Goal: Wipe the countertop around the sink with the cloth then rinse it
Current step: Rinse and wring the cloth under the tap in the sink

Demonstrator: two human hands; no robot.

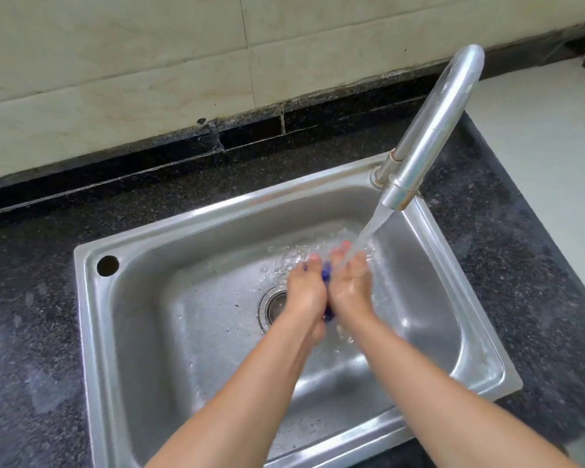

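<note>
Both forearms reach in from the near edge over the steel sink (pixel 92 332), set into a dark speckled surface (pixel 31 298). Left hand (pixel 306 288) and right hand (pixel 350 285) meet above the basin, and their grip is clamped together on the blue cloth (pixel 326 276), of which only slivers show between the palms. Water (pixel 368 234) from the faucet (pixel 433 123) lands on the right fingertips. Droplets scatter across the basin around the drain (pixel 273 304).
</note>
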